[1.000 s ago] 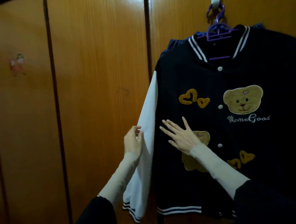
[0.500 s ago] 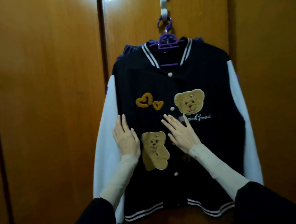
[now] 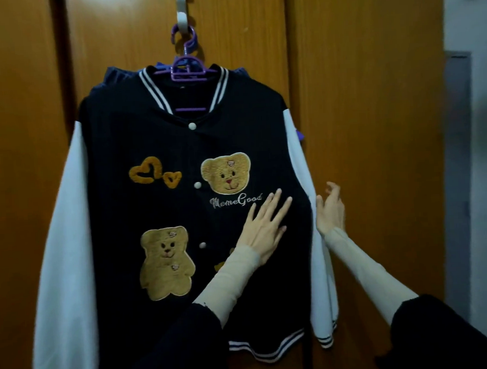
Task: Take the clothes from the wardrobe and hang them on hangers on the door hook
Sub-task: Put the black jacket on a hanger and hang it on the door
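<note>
A navy varsity jacket [image 3: 138, 139] with white sleeves, bear patches and yellow hearts hangs on a purple hanger [image 3: 188, 67]. The hanger hooks onto a white door hook [image 3: 181, 11] at the top of the wooden door [image 3: 360, 121]. My left hand [image 3: 263, 225] lies flat with straight fingers on the jacket's front, below the embroidered lettering. My right hand [image 3: 329, 209] touches the outer edge of the jacket's right white sleeve [image 3: 320, 265], fingers loosely bent and holding nothing. More dark cloth shows behind the collar.
Wooden wardrobe panels [image 3: 20, 139] fill the left and centre. A pale wall and a grey door frame [image 3: 461, 173] stand at the far right.
Both hands have shifted right across the jacket. My left hand left the left side for the right front, and my right hand came off the front onto the right sleeve's edge.
</note>
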A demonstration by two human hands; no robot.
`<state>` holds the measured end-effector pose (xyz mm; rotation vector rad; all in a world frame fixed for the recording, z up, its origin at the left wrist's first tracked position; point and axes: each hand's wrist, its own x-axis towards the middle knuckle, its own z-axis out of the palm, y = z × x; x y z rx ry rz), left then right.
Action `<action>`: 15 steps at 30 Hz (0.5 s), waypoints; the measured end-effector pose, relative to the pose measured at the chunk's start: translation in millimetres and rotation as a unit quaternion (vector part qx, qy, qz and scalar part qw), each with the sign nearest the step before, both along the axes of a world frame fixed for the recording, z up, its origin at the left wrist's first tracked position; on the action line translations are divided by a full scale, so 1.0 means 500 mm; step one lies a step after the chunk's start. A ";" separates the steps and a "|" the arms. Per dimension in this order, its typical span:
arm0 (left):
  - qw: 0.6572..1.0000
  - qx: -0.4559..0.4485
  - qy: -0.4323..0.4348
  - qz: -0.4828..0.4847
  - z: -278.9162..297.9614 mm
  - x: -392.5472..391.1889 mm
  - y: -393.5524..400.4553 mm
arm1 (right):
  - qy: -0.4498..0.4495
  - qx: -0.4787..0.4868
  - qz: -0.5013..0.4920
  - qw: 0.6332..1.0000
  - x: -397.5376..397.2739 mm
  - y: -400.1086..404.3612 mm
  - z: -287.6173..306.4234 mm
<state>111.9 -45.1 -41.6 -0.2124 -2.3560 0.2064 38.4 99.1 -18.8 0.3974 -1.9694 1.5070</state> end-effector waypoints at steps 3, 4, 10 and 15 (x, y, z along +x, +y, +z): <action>0.998 -0.030 -0.042 0.045 -0.005 -0.023 0.018 | -0.052 -0.010 0.050 0.997 -0.015 0.023 -0.004; 0.997 -0.027 -0.054 0.057 -0.008 -0.029 0.019 | -0.044 0.015 0.045 0.998 -0.018 0.028 -0.008; 0.988 -0.004 -0.098 0.122 -0.028 -0.035 -0.007 | 0.036 0.002 -0.065 0.997 -0.032 0.069 -0.017; 0.974 -0.010 -0.156 0.165 -0.030 -0.035 -0.011 | 0.124 -0.106 -0.118 0.980 -0.008 0.124 -0.003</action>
